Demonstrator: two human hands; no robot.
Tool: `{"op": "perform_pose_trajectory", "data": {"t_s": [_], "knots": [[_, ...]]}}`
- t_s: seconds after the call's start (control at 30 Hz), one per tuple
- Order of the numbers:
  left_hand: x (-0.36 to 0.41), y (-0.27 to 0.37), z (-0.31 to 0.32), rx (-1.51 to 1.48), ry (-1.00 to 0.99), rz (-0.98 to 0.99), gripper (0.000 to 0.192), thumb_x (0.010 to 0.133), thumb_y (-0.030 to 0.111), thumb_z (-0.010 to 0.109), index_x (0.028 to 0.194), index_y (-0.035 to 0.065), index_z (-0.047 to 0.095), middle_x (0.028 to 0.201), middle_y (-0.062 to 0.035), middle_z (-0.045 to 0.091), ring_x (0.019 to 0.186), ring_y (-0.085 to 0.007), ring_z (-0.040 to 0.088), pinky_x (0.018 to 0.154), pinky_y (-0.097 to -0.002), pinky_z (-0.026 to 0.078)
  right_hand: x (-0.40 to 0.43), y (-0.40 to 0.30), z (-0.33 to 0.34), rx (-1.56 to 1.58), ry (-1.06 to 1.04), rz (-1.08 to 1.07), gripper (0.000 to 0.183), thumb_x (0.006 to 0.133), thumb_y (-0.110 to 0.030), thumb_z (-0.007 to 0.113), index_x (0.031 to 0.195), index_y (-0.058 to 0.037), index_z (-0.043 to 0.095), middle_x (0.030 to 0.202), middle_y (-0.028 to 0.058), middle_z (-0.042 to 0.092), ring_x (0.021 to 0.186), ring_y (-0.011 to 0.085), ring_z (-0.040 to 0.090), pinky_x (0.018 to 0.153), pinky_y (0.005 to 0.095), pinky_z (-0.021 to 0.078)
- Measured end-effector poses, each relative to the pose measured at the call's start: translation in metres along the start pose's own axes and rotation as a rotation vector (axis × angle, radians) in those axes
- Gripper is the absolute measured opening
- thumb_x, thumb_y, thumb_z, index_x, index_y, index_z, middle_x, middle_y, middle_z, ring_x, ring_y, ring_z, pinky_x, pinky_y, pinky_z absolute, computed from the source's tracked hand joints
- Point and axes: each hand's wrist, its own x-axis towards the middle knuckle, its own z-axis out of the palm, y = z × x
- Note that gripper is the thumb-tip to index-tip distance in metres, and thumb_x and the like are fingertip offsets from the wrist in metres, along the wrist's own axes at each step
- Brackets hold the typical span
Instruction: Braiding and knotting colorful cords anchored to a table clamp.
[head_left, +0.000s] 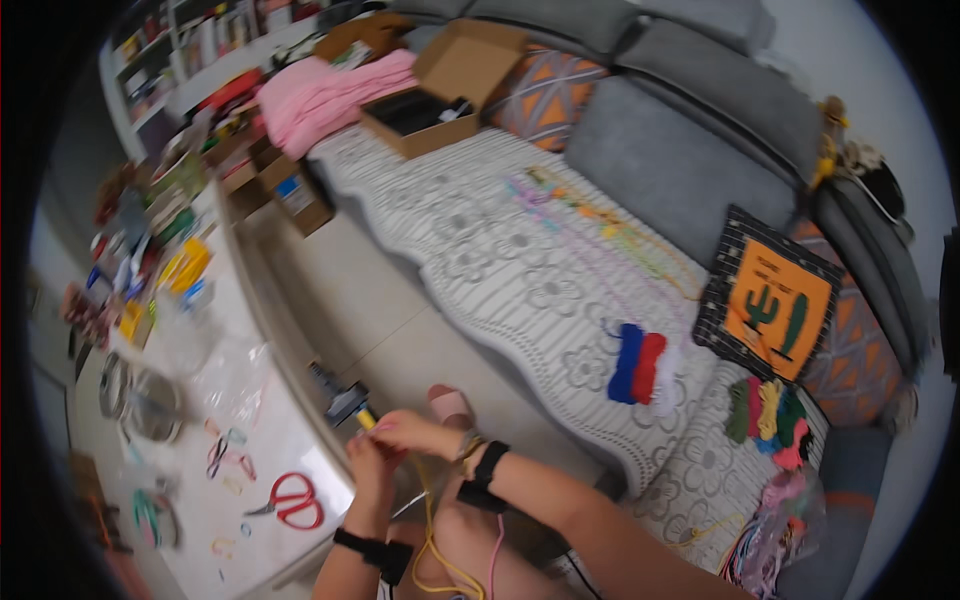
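My left hand (369, 459) and my right hand (412, 433) meet above my lap, at the edge of the white table (217, 495). Their fingers are pinched together around a yellow cord (429, 510), which hangs in a long loop over my legs. Just beyond the fingertips is a dark grey clamp-like device (346, 405) at the table edge, with a yellow part (366, 418) close to my fingers. Whether that part touches them is unclear. A pink cord (499, 551) hangs below my right wrist. The fingers hide the cord's gripped section.
Red-handled scissors (296, 501), small cord pieces (229, 459), a tape roll (154, 517) and glass jars (152, 405) lie on the table. On the sofa are blue yarn (625, 364), red yarn (647, 367), an orange cactus panel (780, 307) and an open cardboard box (424, 139).
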Motion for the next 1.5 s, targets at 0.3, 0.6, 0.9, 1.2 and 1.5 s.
{"op": "perform_pose_trajectory", "data": {"t_s": [0.3, 0.6, 0.9, 1.2, 1.5], "knots": [[-0.004, -0.001, 0.015, 0.018, 0.085, 0.018, 0.017, 0.091, 0.021, 0.030, 0.093, 0.0054, 0.037, 0.077, -0.0110, 0.055, 0.061, -0.0193, 0.057, 0.058, -0.0321, 0.050, -0.023, -0.019, -0.003, 0.188, 0.007, 0.085, 0.022, 0.083, -0.025, 0.051, 0.077, -0.0046, 0.057, 0.067, -0.0018, 0.053, 0.057, 0.0053, 0.044, 0.050, 0.0191, 0.0341], [-0.005, 0.008, 0.017, -0.002, 0.064, -0.049, 0.018, 0.091, 0.022, 0.033, 0.094, 0.0050, 0.036, 0.075, -0.0106, 0.055, 0.058, -0.0191, 0.056, 0.057, -0.0308, 0.050, -0.014, -0.005, -0.010, 0.065, 0.068, 0.060, 0.023, 0.084, -0.024, 0.054, 0.086, -0.0021, 0.055, 0.066, 0.0005, 0.053, 0.051, 0.0058, 0.044, 0.045, 0.0190, 0.0345], [0.010, -0.007, 0.002, -0.004, -0.023, -0.097, 0.020, 0.090, 0.025, 0.042, 0.094, 0.0060, 0.048, 0.074, -0.0064, 0.056, 0.058, -0.0161, 0.056, 0.058, -0.0325, 0.051, -0.023, -0.014, -0.013, -0.138, 0.240, -0.066, 0.021, 0.080, -0.021, 0.057, 0.080, -0.0010, 0.055, 0.065, 0.0044, 0.056, 0.053, 0.0109, 0.050, 0.046, 0.0245, 0.0401], [0.004, -0.005, 0.021, 0.032, 0.038, -0.090, 0.026, 0.091, 0.029, 0.041, 0.088, 0.0050, 0.051, 0.074, -0.0051, 0.056, 0.059, -0.0137, 0.054, 0.063, -0.0293, 0.050, -0.027, 0.001, -0.028, -0.248, 0.315, -0.126, 0.018, 0.081, -0.019, 0.058, 0.087, -0.0018, 0.057, 0.076, 0.0044, 0.060, 0.068, 0.0100, 0.055, 0.061, 0.0230, 0.0448], [-0.005, 0.005, 0.021, 0.102, 0.060, -0.097, 0.020, 0.087, 0.026, 0.052, 0.082, 0.0065, 0.053, 0.068, -0.0006, 0.050, 0.062, -0.0108, 0.051, 0.064, -0.0274, 0.049, -0.025, -0.004, -0.019, -0.315, 0.311, -0.113, 0.015, 0.081, -0.017, 0.057, 0.085, -0.0017, 0.056, 0.071, 0.0027, 0.057, 0.064, 0.0082, 0.051, 0.058, 0.0218, 0.0426]]}}
